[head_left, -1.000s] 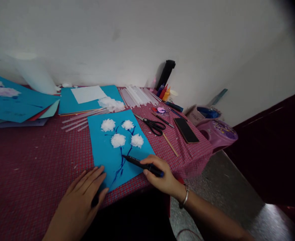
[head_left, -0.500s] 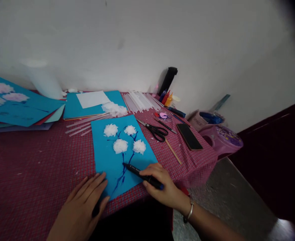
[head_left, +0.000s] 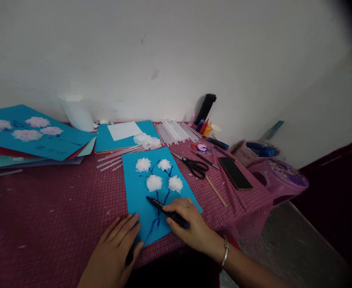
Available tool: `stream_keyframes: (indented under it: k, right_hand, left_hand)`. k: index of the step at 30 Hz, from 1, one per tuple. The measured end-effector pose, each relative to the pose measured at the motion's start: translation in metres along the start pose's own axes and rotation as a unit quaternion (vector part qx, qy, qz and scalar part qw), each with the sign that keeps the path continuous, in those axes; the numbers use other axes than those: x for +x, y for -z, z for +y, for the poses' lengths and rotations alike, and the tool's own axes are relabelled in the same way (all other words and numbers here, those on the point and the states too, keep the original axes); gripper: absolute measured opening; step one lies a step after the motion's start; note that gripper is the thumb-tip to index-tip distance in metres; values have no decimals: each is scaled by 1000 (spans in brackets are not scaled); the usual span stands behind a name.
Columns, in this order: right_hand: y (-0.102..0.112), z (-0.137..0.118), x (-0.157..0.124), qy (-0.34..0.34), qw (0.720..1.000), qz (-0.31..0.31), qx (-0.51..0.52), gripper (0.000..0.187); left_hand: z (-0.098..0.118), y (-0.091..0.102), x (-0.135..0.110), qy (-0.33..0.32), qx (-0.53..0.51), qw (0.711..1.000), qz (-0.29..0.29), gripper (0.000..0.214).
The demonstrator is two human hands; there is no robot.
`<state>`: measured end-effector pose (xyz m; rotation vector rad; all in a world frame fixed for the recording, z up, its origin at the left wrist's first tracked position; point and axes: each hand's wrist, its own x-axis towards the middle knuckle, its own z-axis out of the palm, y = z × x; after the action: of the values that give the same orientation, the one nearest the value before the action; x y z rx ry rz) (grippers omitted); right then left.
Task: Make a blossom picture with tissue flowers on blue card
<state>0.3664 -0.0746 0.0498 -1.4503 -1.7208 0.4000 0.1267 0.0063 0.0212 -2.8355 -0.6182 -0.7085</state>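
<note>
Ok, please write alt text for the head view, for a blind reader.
The right hand holds a black marker with its tip on a blue sheet bearing four white flowers; the left hand rests flat on the sheet's near corner. Scissors lie beside it on a red checked cloth.

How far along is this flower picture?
Done: four white tufts sit on the blue sheet, joined by dark blue stems. In hand: the right hand holds the black marker, tip on the sheet; the left hand presses its near corner flat. Left: probably only more stem lines.
</note>
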Motion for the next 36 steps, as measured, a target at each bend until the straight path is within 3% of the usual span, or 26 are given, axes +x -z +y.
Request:
stream_keyframes:
  k: [8,15,20,26,30,36]
  right_hand:
    - [-12,-4,12,7,1000,-10,14,29]
    - [-22,-13,22,21,999,-24,18,22]
    - [-2,-11,27,-24,985,68,156,20]
    - [25,-3,21,-139,961,47,233,15]
    - [14,-3,19,-151,959,61,233,20]
    - [-4,-5,38,-125,965,39,229,24]
  left_hand:
    - [0,-1,-2,10,-17,1000,4,32]
    - [-2,-1,-5,39,-63,997,-30,34]
    - [1,2,-4,50,-78,995,-47,33]
    - [6,7,-2,61,-73,995,-34,32]
    - [7,6,-3,54,-59,997,-14,32]
    - [6,5,-3,54,-71,996,-21,34]
